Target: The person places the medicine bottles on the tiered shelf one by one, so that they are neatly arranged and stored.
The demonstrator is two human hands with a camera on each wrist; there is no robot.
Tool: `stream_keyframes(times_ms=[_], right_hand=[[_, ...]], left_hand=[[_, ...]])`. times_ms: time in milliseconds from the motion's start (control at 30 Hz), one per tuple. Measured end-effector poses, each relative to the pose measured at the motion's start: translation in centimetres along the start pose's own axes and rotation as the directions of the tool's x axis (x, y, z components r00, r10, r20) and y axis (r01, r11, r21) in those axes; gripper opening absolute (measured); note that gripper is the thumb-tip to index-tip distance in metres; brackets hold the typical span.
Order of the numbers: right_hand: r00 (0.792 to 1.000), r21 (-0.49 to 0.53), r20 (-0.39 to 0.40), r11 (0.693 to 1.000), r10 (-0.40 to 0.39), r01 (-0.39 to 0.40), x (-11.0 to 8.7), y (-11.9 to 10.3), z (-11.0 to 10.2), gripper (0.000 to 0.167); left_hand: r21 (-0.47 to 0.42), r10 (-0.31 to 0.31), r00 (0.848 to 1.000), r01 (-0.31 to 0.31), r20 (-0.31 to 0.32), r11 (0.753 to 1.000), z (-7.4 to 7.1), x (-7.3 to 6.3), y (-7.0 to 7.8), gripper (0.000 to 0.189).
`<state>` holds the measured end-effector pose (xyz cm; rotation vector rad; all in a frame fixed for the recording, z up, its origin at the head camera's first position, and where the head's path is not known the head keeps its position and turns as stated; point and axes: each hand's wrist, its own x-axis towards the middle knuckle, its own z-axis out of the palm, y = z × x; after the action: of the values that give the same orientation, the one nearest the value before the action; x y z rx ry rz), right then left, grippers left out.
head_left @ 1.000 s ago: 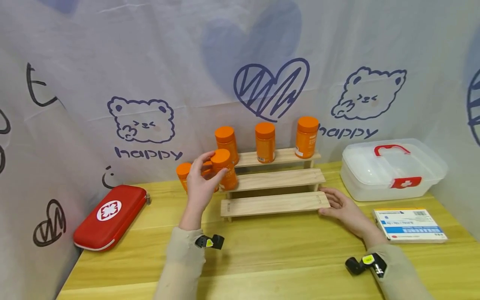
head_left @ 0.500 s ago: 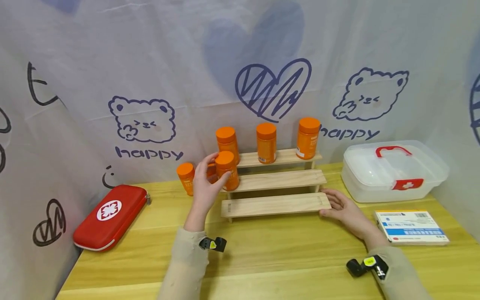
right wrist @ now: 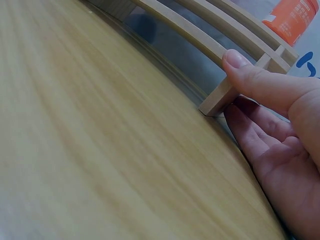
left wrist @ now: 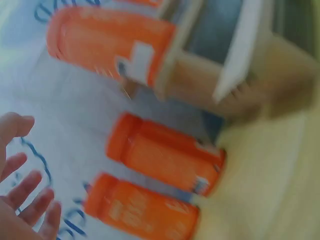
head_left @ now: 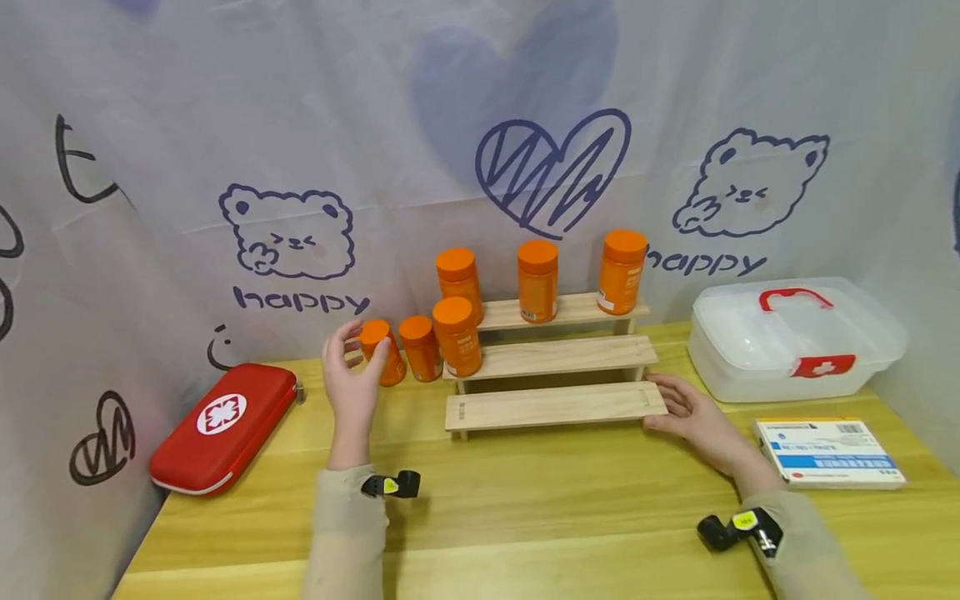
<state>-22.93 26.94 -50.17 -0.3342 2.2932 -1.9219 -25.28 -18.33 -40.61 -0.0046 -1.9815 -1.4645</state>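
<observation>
Four bottles [head_left: 537,283] on the rack [head_left: 558,406], two left of it, case [head_left: 251,454] leftmost, box [head_left: 742,358] behind carton [head_left: 828,452] rightmost.

A pale grey fabric hanging [head_left: 360,100], creased and softly rippled, encloses a yellow wood-grain desk [head_left: 540,533] at the back and both sides. Navy line-drawn bears [head_left: 288,225], each above the lettering "happy" [head_left: 300,300], flank a scribbled navy heart [head_left: 555,179] overlapping a larger, solid pale-blue heart [head_left: 450,100], under even, muted light.
</observation>
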Motion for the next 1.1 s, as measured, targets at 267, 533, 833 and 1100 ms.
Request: stream_keyframes(times_ms=[267, 533, 833, 1100], right_hand=[[1.000, 0.010, 0.006, 1.000, -0.009, 0.009, 0.0, 0.0, 0.0, 0.072], [1.000, -0.011, -0.004, 1.000, -0.011, 0.011, 0.0, 0.1, -0.1, 0.072], [1.000, -0.014, -0.002, 1.000, 0.000, 0.000, 0.0, 0.0, 0.0, 0.073], [1.000, -0.007, 0.002, 1.000, -0.006, 0.006, 0.0, -0.1, 0.1, 0.072]], left_hand=[[0.099, -0.141, 0.990, 0.142, -0.017, 0.985, 0.1, 0.1, -5.0, 0.057], [0.149, -0.157, 0.986, 0.147, 0.059, 0.978, 0.7, 1.2, -6.7, 0.058], [0.133, -0.165, 0.980, 0.150, 0.109, 0.980, 0.5, 2.2, -7.7, 0.057], [0.120, -0.158, 0.977, 0.141, 0.142, 0.983, -0.6, 2.2, -6.9, 0.054]])
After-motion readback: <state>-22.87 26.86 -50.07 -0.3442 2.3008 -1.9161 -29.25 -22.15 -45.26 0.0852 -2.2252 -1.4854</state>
